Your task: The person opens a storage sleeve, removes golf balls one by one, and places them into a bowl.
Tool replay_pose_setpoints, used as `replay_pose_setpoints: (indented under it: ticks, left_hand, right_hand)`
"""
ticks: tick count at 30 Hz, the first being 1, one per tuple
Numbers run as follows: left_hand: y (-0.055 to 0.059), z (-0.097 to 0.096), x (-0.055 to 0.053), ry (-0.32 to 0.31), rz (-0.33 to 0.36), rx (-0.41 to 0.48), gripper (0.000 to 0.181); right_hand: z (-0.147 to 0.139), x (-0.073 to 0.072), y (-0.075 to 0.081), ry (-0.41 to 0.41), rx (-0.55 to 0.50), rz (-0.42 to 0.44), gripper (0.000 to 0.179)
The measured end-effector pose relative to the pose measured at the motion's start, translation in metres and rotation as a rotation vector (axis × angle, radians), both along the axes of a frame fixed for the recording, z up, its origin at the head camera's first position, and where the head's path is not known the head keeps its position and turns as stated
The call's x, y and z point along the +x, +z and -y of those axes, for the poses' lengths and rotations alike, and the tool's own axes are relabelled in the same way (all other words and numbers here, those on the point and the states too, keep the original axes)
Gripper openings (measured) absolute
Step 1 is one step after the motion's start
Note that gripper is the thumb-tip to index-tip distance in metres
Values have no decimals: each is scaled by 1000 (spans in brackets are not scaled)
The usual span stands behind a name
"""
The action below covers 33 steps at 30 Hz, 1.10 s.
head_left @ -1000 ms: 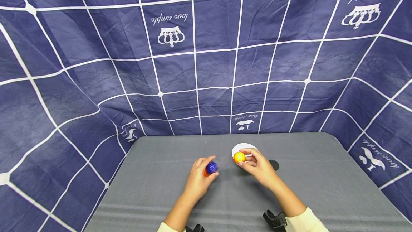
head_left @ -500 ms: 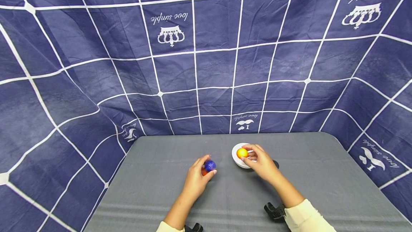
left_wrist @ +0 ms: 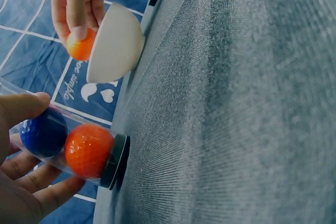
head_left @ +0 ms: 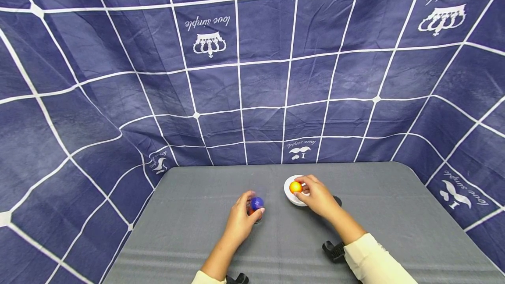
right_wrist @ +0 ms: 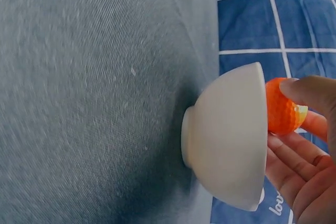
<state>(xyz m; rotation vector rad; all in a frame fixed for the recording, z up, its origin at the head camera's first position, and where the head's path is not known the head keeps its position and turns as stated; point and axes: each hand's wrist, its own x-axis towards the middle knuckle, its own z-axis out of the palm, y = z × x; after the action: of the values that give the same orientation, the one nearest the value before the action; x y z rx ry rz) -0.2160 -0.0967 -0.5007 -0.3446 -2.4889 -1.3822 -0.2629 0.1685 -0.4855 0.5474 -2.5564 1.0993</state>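
Observation:
In the head view, my left hand [head_left: 239, 219] grips an upright clear plastic tube [left_wrist: 13, 88]. Thumb and fingers lie on opposite sides of it. Inside, a blue golf ball [left_wrist: 44, 132] rests on an orange golf ball [left_wrist: 89, 150], with a black cap [left_wrist: 119, 162] at the tube's bottom, by the table. To the right, my right hand [head_left: 318, 197] pinches a second ball, an orange-yellow golf ball [right_wrist: 281, 106], at the mouth of a white bowl [right_wrist: 228, 137]. The bowl stands on the table; its inside is mostly hidden by hand and ball.
A black round disc [head_left: 337, 200] lies on the grey table [head_left: 205, 196] just right of the bowl, partly behind my right hand. A blue curtain with white lines [head_left: 260, 82] rises behind the table and at both sides.
My right hand has carried the orange-yellow golf ball slightly away from me and over the bowl. The left hand and the tube have shifted a little to the left.

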Motion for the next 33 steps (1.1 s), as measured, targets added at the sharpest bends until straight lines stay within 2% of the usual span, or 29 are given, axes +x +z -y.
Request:
replay_pose_setpoints:
  ticks: [5,10,15,24,33]
  left_hand:
    - [-3,2,-1,6,46,54,48]
    - [-3,4,-2,1,79,54,47]
    - [0,5,-2,-4,114,36,48]
    - [0,5,-2,-4,121,4,49]
    - [0,6,-2,2,123,-7,48]
  right_hand:
    - [0,-5,-1,0,79,-19,36]
    - [-1,-10,-4,-8,139,-28,34]
    - [0,-14,-6,-1,194,-1,33]
    - [1,-19,-7,36,256,41,33]
    - [2,-23,-10,47,317,13,32]
